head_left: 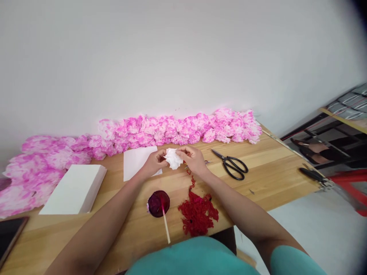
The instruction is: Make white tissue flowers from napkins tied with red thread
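Note:
Between my two hands is a white crumpled paper flower [173, 158], held above the table. My left hand [156, 162] pinches its left edge, and my right hand [192, 157] grips its right side with thumb and fingers. Under the left hand lies a flat white sheet of paper [137, 162]. A strand of red yarn [197, 214] runs from a tangled heap up toward my right hand. Nearer to me stands a small bowl of dark red-purple liquid [156, 204], with a thin wooden stick [166, 227] leaning out of it.
Many pink and white paper flowers [160, 130] line the wall side of the wooden table [266, 164]. A stack of white paper [71, 191] lies left, black-handled scissors [232, 164] right. A dark flat object [11, 233] is at the left edge, black-handled pliers [314, 175] at the right edge.

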Demonstrator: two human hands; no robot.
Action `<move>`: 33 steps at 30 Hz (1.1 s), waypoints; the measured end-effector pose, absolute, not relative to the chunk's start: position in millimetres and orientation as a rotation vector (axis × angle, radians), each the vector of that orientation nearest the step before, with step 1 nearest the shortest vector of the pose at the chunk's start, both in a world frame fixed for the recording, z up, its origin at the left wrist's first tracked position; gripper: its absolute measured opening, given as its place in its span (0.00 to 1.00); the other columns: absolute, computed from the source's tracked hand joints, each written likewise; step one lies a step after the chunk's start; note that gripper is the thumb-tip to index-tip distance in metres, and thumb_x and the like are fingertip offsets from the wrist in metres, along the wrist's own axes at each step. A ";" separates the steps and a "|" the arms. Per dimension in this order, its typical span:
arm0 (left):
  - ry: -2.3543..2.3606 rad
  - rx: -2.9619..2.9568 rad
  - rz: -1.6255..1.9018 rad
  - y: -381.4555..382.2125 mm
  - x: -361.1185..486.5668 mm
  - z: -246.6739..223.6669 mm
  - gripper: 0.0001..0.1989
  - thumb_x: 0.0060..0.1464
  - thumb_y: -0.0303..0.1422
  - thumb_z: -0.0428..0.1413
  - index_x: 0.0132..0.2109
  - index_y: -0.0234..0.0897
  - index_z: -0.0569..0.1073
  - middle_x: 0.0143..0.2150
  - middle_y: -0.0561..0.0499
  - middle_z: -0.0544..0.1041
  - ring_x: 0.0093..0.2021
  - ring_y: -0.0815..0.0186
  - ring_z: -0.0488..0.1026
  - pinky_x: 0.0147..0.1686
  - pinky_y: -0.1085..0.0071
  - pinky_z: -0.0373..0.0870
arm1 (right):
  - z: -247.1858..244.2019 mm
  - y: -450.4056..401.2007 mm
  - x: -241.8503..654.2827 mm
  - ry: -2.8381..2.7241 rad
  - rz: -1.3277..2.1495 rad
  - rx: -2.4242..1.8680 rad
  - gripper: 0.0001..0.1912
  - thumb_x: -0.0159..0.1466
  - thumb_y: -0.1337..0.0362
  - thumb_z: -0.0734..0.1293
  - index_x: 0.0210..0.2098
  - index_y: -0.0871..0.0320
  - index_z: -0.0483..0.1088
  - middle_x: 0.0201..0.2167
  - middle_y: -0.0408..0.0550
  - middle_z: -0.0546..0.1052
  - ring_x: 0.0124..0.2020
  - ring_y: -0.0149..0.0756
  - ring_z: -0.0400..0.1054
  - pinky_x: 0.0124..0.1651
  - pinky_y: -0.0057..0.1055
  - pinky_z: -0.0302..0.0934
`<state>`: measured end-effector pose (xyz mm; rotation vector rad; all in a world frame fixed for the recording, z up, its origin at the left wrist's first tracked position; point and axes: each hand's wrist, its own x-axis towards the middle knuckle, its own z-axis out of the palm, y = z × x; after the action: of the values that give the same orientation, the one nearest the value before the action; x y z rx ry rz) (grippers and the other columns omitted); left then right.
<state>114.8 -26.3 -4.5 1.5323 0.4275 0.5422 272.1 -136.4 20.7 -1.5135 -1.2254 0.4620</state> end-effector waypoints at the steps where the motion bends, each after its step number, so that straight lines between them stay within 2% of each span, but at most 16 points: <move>1: 0.449 1.513 0.570 -24.4 114.3 -5.4 0.12 0.42 0.28 0.62 0.37 0.33 0.74 0.36 0.50 0.77 0.36 0.66 0.72 0.37 0.72 0.67 | 21.7 -136.2 274.2 -1.176 0.479 -1.482 0.11 0.62 0.56 0.66 0.33 0.57 0.74 0.27 0.42 0.78 0.26 0.32 0.70 0.29 0.28 0.61; 4: 0.523 1.461 0.679 -19.0 112.6 -8.5 0.16 0.41 0.30 0.64 0.41 0.33 0.75 0.39 0.49 0.79 0.39 0.63 0.73 0.41 0.70 0.68 | 28.2 -138.7 279.6 -1.122 0.383 -1.459 0.12 0.63 0.55 0.66 0.33 0.56 0.73 0.26 0.42 0.77 0.28 0.34 0.71 0.31 0.29 0.63; 7: 0.553 1.415 0.758 -16.4 112.5 -10.6 0.20 0.40 0.33 0.67 0.42 0.34 0.75 0.41 0.48 0.80 0.41 0.62 0.74 0.44 0.68 0.69 | 36.2 -144.4 280.5 -1.223 0.140 -1.486 0.10 0.65 0.56 0.65 0.33 0.55 0.73 0.27 0.43 0.77 0.30 0.35 0.70 0.35 0.32 0.63; 12: 0.526 1.363 0.805 -16.3 114.1 -12.5 0.21 0.41 0.34 0.68 0.44 0.34 0.75 0.43 0.46 0.80 0.42 0.62 0.75 0.45 0.69 0.69 | 38.9 -147.9 277.0 -1.532 -0.134 -1.483 0.10 0.67 0.61 0.63 0.33 0.55 0.73 0.27 0.45 0.77 0.31 0.36 0.69 0.38 0.35 0.59; 19: 0.508 1.390 0.777 -14.9 112.3 -14.9 0.22 0.42 0.35 0.67 0.46 0.34 0.75 0.44 0.46 0.80 0.42 0.63 0.75 0.43 0.70 0.70 | 32.6 -142.9 276.4 -1.687 -0.098 -1.478 0.08 0.66 0.59 0.65 0.39 0.56 0.73 0.30 0.45 0.77 0.34 0.36 0.68 0.40 0.35 0.57; 25: 0.493 1.403 0.740 -15.6 112.2 -14.1 0.22 0.41 0.35 0.68 0.45 0.32 0.77 0.44 0.45 0.80 0.43 0.61 0.76 0.44 0.68 0.70 | 27.7 -140.6 276.0 -1.686 -0.105 -1.542 0.08 0.67 0.61 0.63 0.34 0.55 0.73 0.31 0.46 0.77 0.34 0.37 0.67 0.39 0.35 0.56; 33: 0.439 1.385 0.755 -16.2 113.1 -15.8 0.22 0.40 0.35 0.68 0.45 0.33 0.78 0.44 0.45 0.81 0.44 0.59 0.76 0.48 0.65 0.71 | 29.8 -141.2 279.1 -1.587 -0.103 -1.533 0.08 0.67 0.62 0.62 0.34 0.55 0.71 0.29 0.46 0.74 0.33 0.38 0.66 0.39 0.36 0.57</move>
<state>113.1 -16.2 -15.8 1.3851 0.4394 0.7554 279.1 -141.2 29.8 -1.5327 -1.5868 -0.1029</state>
